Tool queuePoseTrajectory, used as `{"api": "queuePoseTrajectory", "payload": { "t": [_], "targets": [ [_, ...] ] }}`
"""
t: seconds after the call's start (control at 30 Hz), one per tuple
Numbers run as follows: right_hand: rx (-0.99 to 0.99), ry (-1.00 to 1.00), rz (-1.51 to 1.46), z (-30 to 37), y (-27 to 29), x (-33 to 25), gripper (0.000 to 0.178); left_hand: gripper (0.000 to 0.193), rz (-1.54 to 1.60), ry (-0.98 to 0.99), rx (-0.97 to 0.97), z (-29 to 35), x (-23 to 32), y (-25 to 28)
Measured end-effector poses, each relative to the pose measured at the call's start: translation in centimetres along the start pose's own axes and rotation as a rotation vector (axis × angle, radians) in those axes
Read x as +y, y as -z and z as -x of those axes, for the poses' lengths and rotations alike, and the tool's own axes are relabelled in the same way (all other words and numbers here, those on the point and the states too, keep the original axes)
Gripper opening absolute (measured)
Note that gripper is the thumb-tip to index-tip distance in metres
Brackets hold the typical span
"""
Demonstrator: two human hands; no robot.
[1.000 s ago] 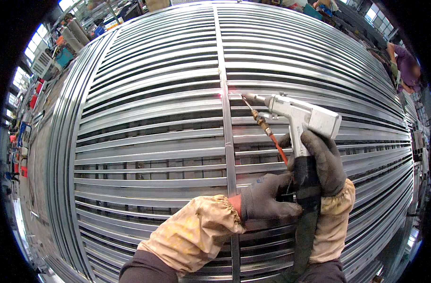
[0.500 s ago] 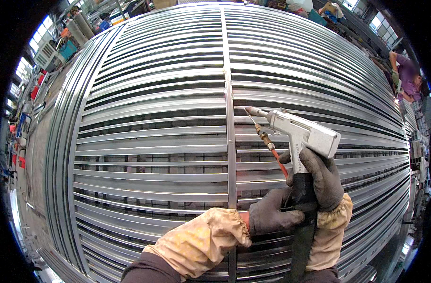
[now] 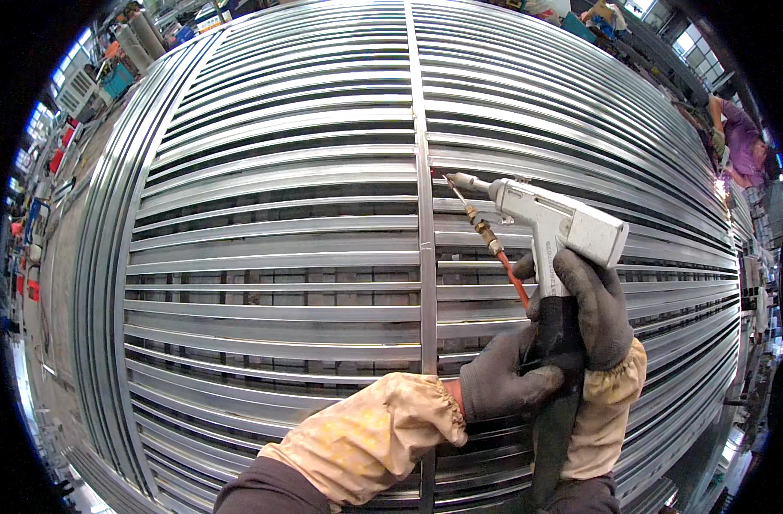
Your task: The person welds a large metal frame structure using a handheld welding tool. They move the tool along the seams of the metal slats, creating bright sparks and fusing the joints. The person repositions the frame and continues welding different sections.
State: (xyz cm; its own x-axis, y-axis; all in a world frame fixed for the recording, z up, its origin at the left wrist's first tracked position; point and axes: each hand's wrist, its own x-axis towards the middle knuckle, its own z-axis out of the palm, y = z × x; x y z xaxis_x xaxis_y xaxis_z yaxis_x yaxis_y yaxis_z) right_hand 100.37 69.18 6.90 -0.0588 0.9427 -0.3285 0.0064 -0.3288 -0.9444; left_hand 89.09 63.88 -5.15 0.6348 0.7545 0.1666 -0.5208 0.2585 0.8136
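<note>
Since the earlier frame the gun (image 3: 552,224) has slid toward 6 o'clock along the centre bar (image 3: 426,257), nozzle at a joint, both gloved hands, right (image 3: 590,307) and left (image 3: 504,381), closed round its grip, slats (image 3: 271,308) below seemingly left.

Both my forearms came up from the lower edge, close together and right of centre. My right hand (image 3: 593,304), in a dark grey glove, stood upright with its fingers curled shut around a grip, knuckles turned outward. My left hand (image 3: 503,377), gloved the same, sat just below and left of it, fingers wrapped in from the side and touching the right glove. Pale yellowish cuffs covered both wrists; the left forearm angled in from the lower left, the right rose nearly straight.
</note>
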Motion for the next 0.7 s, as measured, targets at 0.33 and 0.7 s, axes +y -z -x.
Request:
{"api": "queuePoseTrajectory", "payload": {
  "t": [0.33,0.7],
  "targets": [
    [-0.052,0.718,0.522,-9.2,2.2,0.9,0.043,0.056,0.085,-0.165,0.121,-1.4,3.2,2.6],
    [-0.028,0.347,0.013,-11.3,-3.7,-0.6,0.033,0.038,-0.028,-0.117,0.372,-1.3,4.2,5.2]
  ]
}}
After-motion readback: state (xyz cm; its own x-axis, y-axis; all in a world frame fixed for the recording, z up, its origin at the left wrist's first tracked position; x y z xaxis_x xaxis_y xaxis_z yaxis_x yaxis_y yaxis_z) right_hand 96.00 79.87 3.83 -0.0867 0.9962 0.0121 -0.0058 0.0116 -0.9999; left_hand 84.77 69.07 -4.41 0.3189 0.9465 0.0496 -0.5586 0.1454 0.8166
